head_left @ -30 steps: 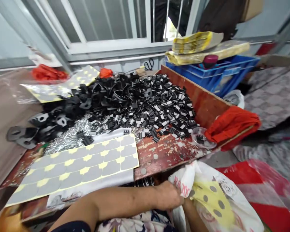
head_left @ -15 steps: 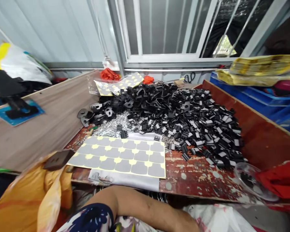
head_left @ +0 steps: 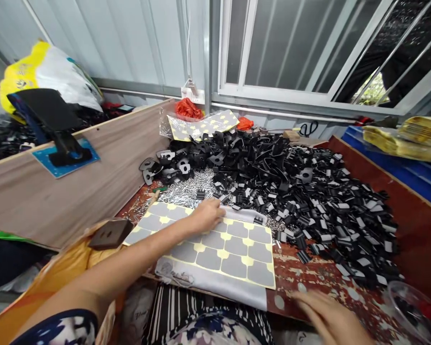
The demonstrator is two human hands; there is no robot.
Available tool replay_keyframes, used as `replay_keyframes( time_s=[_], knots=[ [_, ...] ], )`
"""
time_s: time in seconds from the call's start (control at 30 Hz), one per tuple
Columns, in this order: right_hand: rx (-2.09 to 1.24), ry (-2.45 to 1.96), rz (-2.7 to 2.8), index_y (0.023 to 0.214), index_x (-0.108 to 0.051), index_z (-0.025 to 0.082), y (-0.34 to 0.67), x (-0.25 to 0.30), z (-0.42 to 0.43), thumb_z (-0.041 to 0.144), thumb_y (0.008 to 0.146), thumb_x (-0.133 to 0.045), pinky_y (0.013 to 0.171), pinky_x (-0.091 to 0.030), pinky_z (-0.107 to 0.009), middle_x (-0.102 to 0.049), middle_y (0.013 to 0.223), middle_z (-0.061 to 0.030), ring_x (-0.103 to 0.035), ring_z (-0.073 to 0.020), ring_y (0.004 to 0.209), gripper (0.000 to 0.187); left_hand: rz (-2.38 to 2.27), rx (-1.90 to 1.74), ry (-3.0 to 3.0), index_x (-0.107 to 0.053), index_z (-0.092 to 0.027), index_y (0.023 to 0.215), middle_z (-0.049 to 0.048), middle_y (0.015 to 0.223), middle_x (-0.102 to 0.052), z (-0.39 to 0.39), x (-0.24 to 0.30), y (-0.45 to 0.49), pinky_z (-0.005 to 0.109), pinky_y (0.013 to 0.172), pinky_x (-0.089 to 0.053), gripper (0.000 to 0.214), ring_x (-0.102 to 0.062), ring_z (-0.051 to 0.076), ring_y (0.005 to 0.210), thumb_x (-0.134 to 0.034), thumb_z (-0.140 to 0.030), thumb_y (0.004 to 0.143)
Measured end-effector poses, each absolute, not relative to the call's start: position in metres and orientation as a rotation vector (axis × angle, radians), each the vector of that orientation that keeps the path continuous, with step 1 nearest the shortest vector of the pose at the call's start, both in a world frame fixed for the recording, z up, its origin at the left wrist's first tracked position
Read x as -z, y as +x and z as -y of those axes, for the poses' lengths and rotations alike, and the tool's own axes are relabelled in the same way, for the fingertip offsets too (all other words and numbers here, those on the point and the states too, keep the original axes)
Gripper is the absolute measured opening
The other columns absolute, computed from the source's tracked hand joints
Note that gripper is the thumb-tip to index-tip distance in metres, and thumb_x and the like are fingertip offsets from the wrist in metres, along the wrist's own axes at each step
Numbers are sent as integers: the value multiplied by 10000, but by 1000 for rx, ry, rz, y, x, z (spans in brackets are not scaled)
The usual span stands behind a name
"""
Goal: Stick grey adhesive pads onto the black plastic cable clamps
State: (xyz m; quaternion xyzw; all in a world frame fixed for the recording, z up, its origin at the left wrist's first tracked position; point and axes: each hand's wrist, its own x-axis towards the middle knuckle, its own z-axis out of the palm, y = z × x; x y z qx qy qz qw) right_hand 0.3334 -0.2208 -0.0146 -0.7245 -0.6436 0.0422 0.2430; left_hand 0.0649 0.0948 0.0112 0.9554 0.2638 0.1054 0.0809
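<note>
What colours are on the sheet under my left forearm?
The sheet has grey shapes on pale yellow; best in head view.

This looks like a small workshop: a scuffed red workbench point(head_left: 290, 275), walled by wooden side boards point(head_left: 129, 143), carries loose heaps of black plastic parts point(head_left: 359, 211), scattered shiny metal pieces point(head_left: 192, 187) and a sheet of grey stickers point(head_left: 233, 244), against ribbed metal wall panels point(head_left: 129, 48) and a barred window point(head_left: 283, 43).
</note>
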Motion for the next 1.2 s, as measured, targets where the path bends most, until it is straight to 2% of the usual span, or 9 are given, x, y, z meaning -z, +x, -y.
replay_keyframes(
  time_s=[0.1, 0.23, 0.4, 0.53, 0.7, 0.8, 0.97, 1.07, 1.2],
  knots=[
    [-347, -1682, 2150, 1467, -636, 390, 285, 29, 142, 438, 1020, -599, 1194, -493, -585, -611, 1554, -63, -553, -337, 1457, 451, -842, -356, 2886, -786, -213, 1029, 128, 1171, -684, -139, -12, 48, 464, 1009, -432, 198, -569, 294, 1105, -624, -133, 948],
    [-347, -1618, 2337, 1580, -523, 298, 267, 39, 83, 446, 950, -711, 1275, -303, -679, -467, 1671, -101, -392, -376, 1567, 673, -1128, -537, 2867, -701, -199, 1322, 209, 1470, -555, -164, -21, 49, 596, 1114, -320, 501, -456, 378, 1342, -434, 8, 953],
    [-408, -1597, 2266, 1370, -708, 283, 314, 20, 91, 415, 980, -682, 1088, -492, -553, -713, 1404, -122, -647, -331, 1280, 413, -1048, -541, 2823, -657, -218, 1405, 170, 1362, -655, -90, 10, 56, 532, 1053, -463, 453, -580, 338, 1239, -525, -101, 988],
    [-304, -1506, 2195, 1034, -792, 272, 317, -16, 31, 269, 1044, -536, 893, -505, -447, -811, 1033, -72, -715, -261, 951, 257, -807, -416, 2841, -537, -287, 1550, 145, 1608, -505, -21, 53, 52, 608, 1233, -315, 542, -446, 367, 1482, -582, -456, 1037],
    [197, -1768, 2096, 1157, -719, 177, 270, -51, -118, 236, 1061, -484, 976, -439, -454, -753, 1151, -165, -655, -308, 1094, 260, -855, -403, 2779, -525, -303, 1568, 141, 1645, -470, -16, 60, 48, 618, 1276, -237, 562, -381, 366, 1546, -524, -526, 1052],
    [146, -1887, 2105, 1120, -692, 146, 249, -58, -167, 135, 989, -548, 934, -446, -416, -748, 1089, -178, -665, -304, 1047, 195, -857, -406, 2692, -565, -269, 1534, 147, 1624, -497, -24, 53, 46, 611, 1278, -243, 563, -400, 361, 1531, -582, -511, 1027],
    [-82, -1671, 1629, 1106, -613, 193, 257, -54, -142, 100, 979, -424, 811, -502, -328, -700, 1075, -91, -707, -210, 917, 247, -814, -626, 2257, -555, -207, 1517, 187, 1529, -574, -34, 48, 40, 620, 1272, -253, 575, -481, 344, 1460, -624, -444, 998],
    [-568, -1420, 1270, 1006, -526, 244, 250, -37, -80, 247, 963, -526, 574, -490, -263, -617, 803, 27, -668, -146, 612, 43, -798, -928, 1636, -448, -230, 1583, 177, 1467, -601, -30, 39, 45, 546, 1187, -420, 711, -545, 328, 1394, -683, -452, 949],
    [-1068, -1294, 1189, 909, -482, 264, 226, -4, 15, 398, 922, -680, 552, -520, -236, -581, 676, 79, -637, -122, 550, 240, -756, -953, 975, -401, -295, 1588, 93, 1267, -675, -10, 19, 61, 402, 929, -603, 808, -717, 226, 1030, -779, -398, 881]
  ],
)
